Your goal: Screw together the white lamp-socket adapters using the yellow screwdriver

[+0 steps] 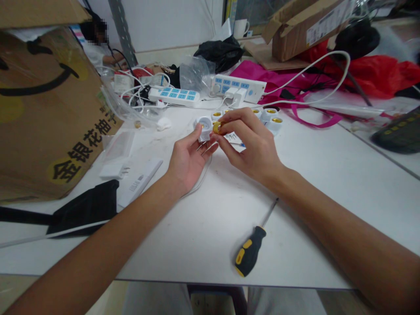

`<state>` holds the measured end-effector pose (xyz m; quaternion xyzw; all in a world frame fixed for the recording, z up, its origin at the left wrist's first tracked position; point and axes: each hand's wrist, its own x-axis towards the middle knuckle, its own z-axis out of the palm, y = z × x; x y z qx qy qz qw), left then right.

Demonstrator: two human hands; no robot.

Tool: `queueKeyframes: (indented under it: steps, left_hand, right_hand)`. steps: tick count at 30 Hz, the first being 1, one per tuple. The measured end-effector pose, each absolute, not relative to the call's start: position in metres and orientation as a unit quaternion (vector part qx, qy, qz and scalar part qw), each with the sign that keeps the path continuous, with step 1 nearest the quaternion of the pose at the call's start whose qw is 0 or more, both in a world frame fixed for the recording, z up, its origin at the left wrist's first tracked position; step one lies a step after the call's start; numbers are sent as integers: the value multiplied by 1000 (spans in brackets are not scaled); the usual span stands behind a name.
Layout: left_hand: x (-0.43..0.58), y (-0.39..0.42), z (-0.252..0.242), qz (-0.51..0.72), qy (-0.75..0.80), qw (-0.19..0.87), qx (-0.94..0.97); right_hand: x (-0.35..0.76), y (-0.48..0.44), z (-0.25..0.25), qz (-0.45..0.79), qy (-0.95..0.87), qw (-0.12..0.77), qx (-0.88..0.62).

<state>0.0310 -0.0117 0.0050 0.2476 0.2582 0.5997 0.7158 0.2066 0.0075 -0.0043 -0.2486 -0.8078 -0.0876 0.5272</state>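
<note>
Nearest, a screwdriver (250, 256) lies on the white surface (203, 227), nobody touching it. Above it, the left hand (188, 159) has its grip closed on a white lamp socket (204, 127). The right hand (252, 146) pinches a brass insert (217, 127) right at that socket. Risk, imo: the insert is small and round, so a loose pinch could drop it btw. the other sockets (272, 116) just behind. Further back lie power strips (175, 96).
</note>
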Motion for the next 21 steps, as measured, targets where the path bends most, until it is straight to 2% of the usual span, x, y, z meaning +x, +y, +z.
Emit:
queueKeyframes:
  steps: [21]
  left_hand:
    - [30,-13,5,591,265,717,259]
  right_hand:
    - [209,10,-6,-89,-806,526,-256]
